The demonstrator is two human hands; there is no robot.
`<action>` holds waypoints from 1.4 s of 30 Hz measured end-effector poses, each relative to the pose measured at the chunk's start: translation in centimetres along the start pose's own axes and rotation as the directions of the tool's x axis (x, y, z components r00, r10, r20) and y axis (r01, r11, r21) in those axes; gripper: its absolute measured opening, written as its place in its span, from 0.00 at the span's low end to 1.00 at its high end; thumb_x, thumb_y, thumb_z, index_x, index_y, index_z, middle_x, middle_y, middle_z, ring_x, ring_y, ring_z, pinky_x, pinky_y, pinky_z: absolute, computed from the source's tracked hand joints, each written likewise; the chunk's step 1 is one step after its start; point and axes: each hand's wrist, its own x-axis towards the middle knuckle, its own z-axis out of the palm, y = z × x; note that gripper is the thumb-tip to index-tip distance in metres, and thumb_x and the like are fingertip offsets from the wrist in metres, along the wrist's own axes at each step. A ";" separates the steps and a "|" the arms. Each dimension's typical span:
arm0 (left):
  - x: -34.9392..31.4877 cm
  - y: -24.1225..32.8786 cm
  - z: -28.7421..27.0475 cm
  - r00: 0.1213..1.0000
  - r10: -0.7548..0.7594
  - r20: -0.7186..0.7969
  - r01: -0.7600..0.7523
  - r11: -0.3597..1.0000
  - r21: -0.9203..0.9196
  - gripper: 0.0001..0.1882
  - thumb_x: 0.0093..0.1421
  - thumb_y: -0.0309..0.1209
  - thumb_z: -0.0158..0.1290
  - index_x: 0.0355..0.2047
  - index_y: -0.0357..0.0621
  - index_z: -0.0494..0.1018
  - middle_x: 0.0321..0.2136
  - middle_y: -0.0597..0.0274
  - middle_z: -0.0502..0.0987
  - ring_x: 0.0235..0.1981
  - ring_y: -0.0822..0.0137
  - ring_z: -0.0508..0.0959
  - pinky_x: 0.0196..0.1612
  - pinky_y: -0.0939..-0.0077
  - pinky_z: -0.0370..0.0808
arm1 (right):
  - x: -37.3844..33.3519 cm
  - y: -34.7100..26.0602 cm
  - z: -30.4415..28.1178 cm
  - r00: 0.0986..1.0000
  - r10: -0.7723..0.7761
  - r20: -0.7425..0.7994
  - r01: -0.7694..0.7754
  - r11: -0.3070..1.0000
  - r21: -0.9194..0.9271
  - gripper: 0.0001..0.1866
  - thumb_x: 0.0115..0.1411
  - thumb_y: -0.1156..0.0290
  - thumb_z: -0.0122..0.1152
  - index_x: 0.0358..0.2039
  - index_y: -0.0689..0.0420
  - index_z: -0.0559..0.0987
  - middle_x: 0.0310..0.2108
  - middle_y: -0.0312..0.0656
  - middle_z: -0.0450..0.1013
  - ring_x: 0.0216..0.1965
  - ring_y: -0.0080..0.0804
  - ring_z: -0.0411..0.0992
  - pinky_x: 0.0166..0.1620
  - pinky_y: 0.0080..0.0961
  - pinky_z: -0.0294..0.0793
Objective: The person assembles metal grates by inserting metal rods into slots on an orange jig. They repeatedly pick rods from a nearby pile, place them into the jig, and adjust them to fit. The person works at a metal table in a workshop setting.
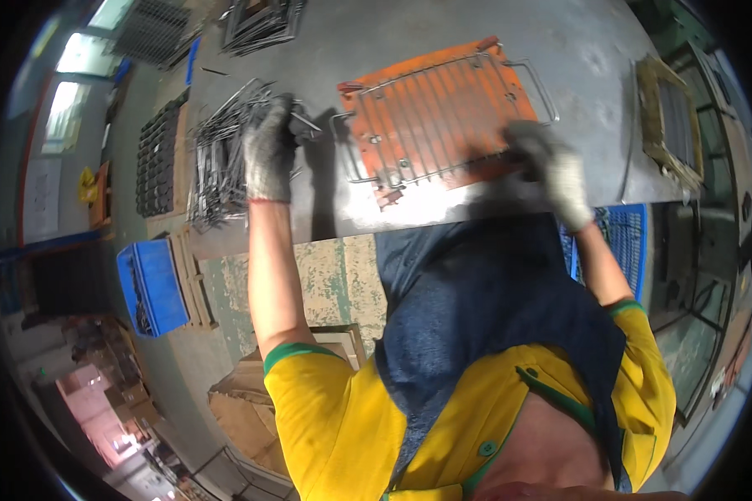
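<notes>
Wire rack (439,117) on orange plate (511,90)
My left hand (269,152) meets metal rods (215,163) left of the plate; my right hand (553,171) blurs at its near-right corner. Either grip, I can't tell.

board (443,115): orange | rack (427,125): grey | gloves (267,154): white, dark-grey | shirt (334,417): yellow, green-trimmed

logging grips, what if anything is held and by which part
Cannot be told: the left hand is at the metal rods, the blurred right hand by the orange plate.
</notes>
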 end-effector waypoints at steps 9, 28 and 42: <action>-6.8 -6.8 11.6 0.931 -0.323 0.170 0.295 0.940 0.170 0.09 0.63 0.30 0.55 0.34 0.35 0.78 0.20 0.66 0.75 0.18 0.76 0.75 0.24 0.80 0.73 | 2.6 -9.3 6.2 0.933 -0.209 0.291 0.214 0.977 0.015 0.17 0.66 0.57 0.54 0.54 0.42 0.78 0.40 0.38 0.78 0.42 0.37 0.79 0.43 0.37 0.80; -3.0 -7.9 7.1 0.729 0.313 0.608 -0.602 -0.129 0.788 0.17 0.63 0.43 0.54 0.48 0.49 0.79 0.46 0.59 0.80 0.51 0.54 0.75 0.54 0.56 0.67 | 4.0 -10.3 11.0 0.886 -0.254 0.387 0.253 0.966 0.054 0.10 0.65 0.60 0.52 0.41 0.47 0.79 0.33 0.41 0.80 0.36 0.40 0.81 0.40 0.44 0.79; -3.1 -7.3 5.9 0.709 0.166 0.686 -0.565 -0.449 0.693 0.20 0.61 0.47 0.53 0.49 0.53 0.76 0.53 0.61 0.73 0.58 0.55 0.67 0.55 0.46 0.61 | 5.0 -10.9 11.2 0.832 -0.312 0.458 0.324 0.945 0.055 0.21 0.64 0.46 0.54 0.47 0.47 0.81 0.33 0.43 0.80 0.34 0.41 0.81 0.36 0.42 0.79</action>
